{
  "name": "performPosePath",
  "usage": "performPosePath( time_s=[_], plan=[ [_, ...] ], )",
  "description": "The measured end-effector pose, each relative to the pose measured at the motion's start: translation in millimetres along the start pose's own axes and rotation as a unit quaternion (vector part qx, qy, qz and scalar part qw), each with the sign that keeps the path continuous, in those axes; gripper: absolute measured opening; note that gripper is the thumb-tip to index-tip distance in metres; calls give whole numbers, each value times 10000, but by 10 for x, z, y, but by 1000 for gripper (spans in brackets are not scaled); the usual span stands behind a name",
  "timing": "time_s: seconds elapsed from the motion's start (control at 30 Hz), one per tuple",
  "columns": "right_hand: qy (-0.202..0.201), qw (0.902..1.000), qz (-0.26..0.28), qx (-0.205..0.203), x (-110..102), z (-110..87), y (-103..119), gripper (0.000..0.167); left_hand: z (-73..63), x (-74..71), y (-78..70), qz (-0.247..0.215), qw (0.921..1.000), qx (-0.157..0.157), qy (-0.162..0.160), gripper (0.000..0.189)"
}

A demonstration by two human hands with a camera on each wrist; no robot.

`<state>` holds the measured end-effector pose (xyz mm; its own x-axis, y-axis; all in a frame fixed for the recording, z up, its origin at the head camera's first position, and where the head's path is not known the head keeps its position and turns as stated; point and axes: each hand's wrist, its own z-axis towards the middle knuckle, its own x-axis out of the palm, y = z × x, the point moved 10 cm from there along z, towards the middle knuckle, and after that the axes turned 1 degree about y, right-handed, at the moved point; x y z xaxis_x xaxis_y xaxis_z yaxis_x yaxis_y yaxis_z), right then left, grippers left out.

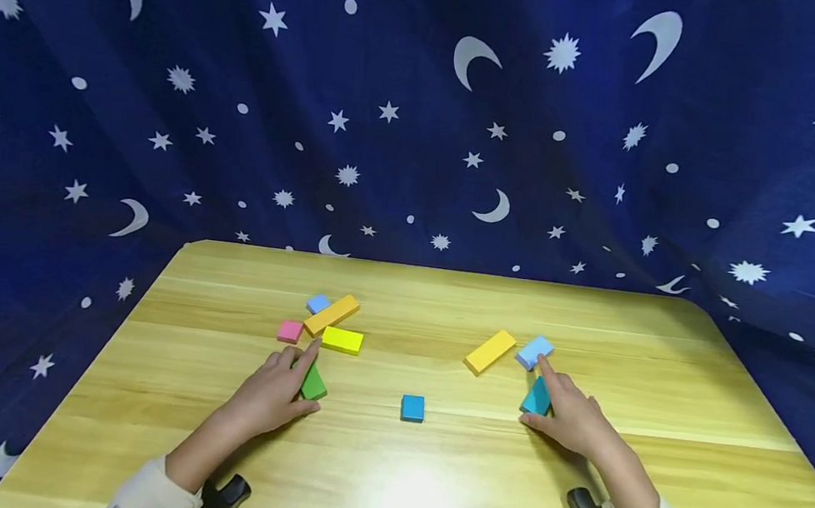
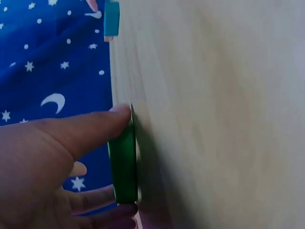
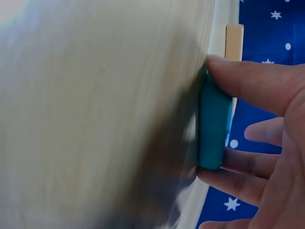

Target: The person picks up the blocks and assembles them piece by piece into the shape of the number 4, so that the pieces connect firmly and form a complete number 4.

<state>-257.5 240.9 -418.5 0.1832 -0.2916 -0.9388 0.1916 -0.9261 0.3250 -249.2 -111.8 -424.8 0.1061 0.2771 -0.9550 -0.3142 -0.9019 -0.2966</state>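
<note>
My left hand pinches a green block low over the table. In the left wrist view, the thumb lies at one end of this green block and fingertips at the other. Its index finger reaches forward beside a yellow block. On the right side, my right hand holds a teal block between thumb and fingers, gripped by its two ends in the right wrist view. The right index fingertip is right at the edge of a light blue block.
An orange block lies by a small blue block and a pink block at back left. Another orange block lies right of centre. A blue square block sits between the hands. Starry cloth hangs behind the table.
</note>
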Motion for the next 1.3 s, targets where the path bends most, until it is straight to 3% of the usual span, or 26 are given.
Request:
performPosePath(
  time_s=[0.13, 0.3, 0.4, 0.57, 0.8, 1.0, 1.3],
  plan=[
    [-126, 9996, -141, -195, -8, -9, 112, 81, -78, 58, -228, 50, 9985, 550, 51, 85],
    [-258, 9980, -354, -466, 30, -41, 290, 78, -229, 185, -618, 125, 9907, 1301, 380, 85],
    [-235, 9970, -442, -595, 78, -83, 416, 77, -308, 251, -811, 144, 9855, 1600, 550, 86],
    [-129, 9952, -572, -786, 152, -161, 642, 77, -427, 302, -1051, 201, 9769, 2060, 527, 85],
    [-22, 9885, -647, -1364, 232, -311, 1057, 69, -548, 361, -1249, 327, 9685, 2376, 664, 84],
    [318, 9779, -635, -1968, 365, -344, 1411, 59, -574, 371, -1335, 405, 9643, 2527, 681, 83],
    [566, 9682, -826, -2292, 535, -280, 1704, 57, -605, 385, -1406, 559, 9596, 2706, 527, 81]
  ],
)
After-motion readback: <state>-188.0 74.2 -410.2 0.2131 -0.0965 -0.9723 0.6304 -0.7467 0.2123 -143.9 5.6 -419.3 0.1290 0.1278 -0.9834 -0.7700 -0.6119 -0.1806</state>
